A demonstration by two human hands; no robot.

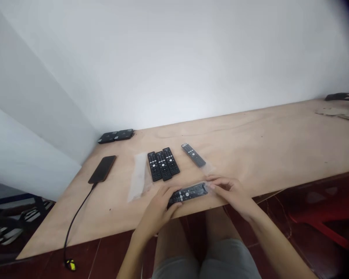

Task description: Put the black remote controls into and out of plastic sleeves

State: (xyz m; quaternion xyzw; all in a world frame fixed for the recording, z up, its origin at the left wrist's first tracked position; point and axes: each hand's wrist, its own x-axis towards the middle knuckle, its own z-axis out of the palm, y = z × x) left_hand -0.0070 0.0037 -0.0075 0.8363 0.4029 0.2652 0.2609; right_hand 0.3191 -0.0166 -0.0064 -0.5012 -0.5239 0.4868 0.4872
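A black remote control (189, 193) lies crosswise near the table's front edge, inside a clear plastic sleeve. My left hand (159, 207) grips its left end with curled fingers. My right hand (231, 192) pinches the sleeve at its right end. Behind them, three black remotes (163, 165) lie side by side. Another remote (193, 155), in a clear sleeve, lies apart to their right. A stack of empty clear sleeves (139, 176) lies to the left of the three.
The wooden table (264, 147) stands against a white wall. A dark phone (102, 169) with a black cable (75, 221) lies at the left. Black flat boxes (115, 136) sit at the back left corner. Papers (339, 112) lie far right. Red chair (322, 217) at the right.
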